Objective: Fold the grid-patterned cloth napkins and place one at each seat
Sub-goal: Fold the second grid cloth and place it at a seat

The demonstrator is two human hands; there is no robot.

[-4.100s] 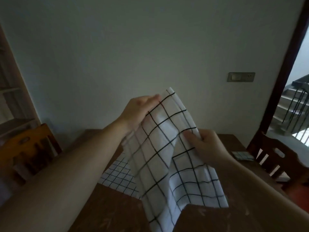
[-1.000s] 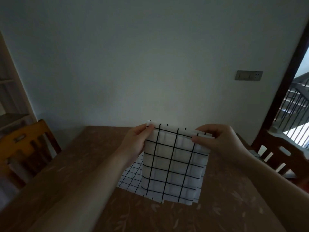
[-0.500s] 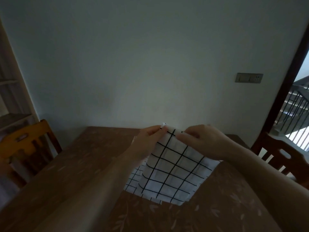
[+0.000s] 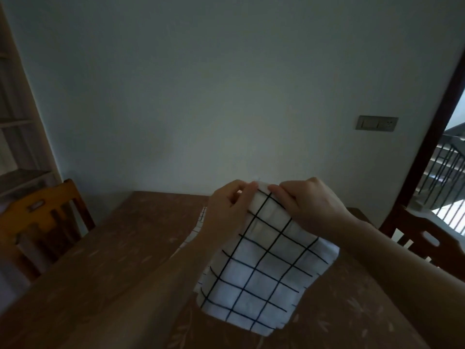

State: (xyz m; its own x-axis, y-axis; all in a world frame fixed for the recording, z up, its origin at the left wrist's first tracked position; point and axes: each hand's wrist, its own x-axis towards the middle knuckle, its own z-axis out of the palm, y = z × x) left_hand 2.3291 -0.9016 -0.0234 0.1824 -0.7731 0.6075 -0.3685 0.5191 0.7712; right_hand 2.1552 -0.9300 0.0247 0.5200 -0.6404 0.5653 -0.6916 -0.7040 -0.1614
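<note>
Two hands are holding a grid-patterned napkin up over a wooden table, mid-fold.

The left hand [image 4: 230, 210] and right hand [image 4: 310, 206] are pinching the top edge of the napkin [image 4: 259, 278] close together, fingers curled onto the cloth, probably so its layers are hanging aligned above the table [image 4: 105, 260]. Another grid cloth [image 4: 198, 222] is lying on the table behind the left forearm. A chair [image 4: 42, 222] is standing at the left side, another chair [image 4: 425, 238] at the right.
</note>
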